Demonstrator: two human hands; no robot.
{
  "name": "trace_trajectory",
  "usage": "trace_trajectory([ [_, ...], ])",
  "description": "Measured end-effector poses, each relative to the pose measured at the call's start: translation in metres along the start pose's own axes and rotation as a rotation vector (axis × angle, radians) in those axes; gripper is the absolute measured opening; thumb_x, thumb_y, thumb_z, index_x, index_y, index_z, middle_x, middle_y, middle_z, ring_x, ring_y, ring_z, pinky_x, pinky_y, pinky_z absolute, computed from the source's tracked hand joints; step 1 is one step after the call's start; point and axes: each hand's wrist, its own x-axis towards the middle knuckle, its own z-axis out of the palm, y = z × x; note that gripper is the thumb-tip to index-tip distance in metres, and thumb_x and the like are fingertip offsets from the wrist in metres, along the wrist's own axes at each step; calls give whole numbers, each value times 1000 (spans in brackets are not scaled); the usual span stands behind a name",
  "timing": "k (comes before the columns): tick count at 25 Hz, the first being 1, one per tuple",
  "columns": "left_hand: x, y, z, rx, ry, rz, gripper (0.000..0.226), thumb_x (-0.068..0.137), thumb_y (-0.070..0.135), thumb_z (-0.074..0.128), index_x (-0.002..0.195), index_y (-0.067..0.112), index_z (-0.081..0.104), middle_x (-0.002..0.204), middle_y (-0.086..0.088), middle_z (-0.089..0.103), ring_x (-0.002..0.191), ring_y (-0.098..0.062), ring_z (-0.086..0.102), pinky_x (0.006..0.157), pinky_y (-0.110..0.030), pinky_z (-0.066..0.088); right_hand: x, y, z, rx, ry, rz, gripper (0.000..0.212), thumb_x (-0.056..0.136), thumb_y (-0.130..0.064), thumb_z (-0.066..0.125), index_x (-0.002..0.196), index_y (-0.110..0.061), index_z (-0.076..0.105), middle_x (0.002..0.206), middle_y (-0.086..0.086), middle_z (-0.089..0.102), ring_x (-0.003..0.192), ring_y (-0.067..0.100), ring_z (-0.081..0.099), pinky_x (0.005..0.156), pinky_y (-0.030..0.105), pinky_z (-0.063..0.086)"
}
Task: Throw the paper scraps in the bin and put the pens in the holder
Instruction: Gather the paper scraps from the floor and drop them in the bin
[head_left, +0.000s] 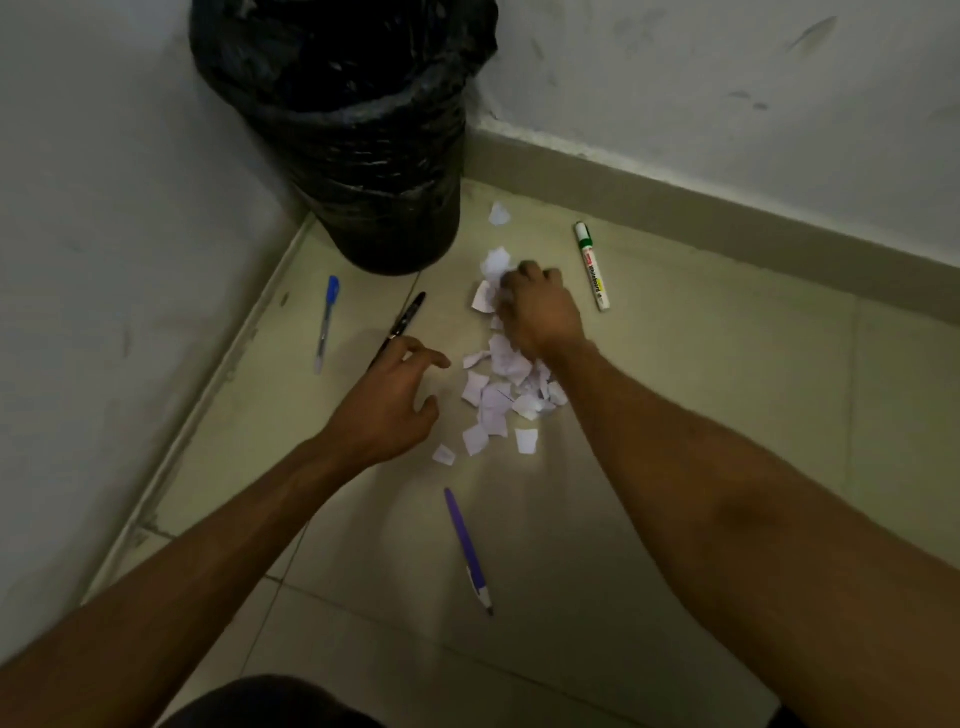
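A heap of white paper scraps (498, 395) lies on the tiled floor in front of a bin (358, 135) lined with a black bag, which stands in the corner. My right hand (537, 312) is on the far part of the heap, its fingers curled round some scraps. My left hand (387, 402) hovers left of the heap with fingers spread and loosely bent, holding nothing. Around the heap lie a blue pen (326, 322), a black pen (402, 325) partly behind my left hand, a green-capped whiteboard marker (592, 267) and a purple pen (467, 551). No pen holder is in view.
White walls (104, 234) meet behind the bin, with a skirting board (727, 218) along the right wall. One scrap (500, 214) lies apart near the bin's base. My dark-clothed knee (270, 701) shows at the bottom edge.
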Motion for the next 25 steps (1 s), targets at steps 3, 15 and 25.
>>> trace_trajectory([
  [3, -5, -2, -3, -35, 0, -18, 47, 80, 9, 65, 125, 18, 57, 126, -5, 46, 95, -22, 59, 75, -33, 53, -34, -8, 3, -17, 204, 66, 28, 89, -28, 44, 94, -11, 65, 99, 11, 64, 92, 35, 56, 68, 43, 50],
  [15, -21, -12, 0, -52, 6, -37, 51, 82, 8, 63, 131, 14, 51, 129, -5, 47, 97, -21, 59, 75, -25, 47, -1, -16, 6, 24, -169, -69, 44, 91, -37, 44, 126, -13, 58, 137, 10, 50, 117, 38, 48, 89, 47, 50],
  [25, 6, 9, 31, 201, -373, -167, 111, 59, 38, 89, 146, 15, 24, 130, -18, 39, 108, -37, 59, 85, -38, 51, -105, -34, 0, 224, -123, 180, 45, 93, -28, 48, 138, -28, 48, 149, 7, 35, 130, 35, 37, 102, 53, 40],
])
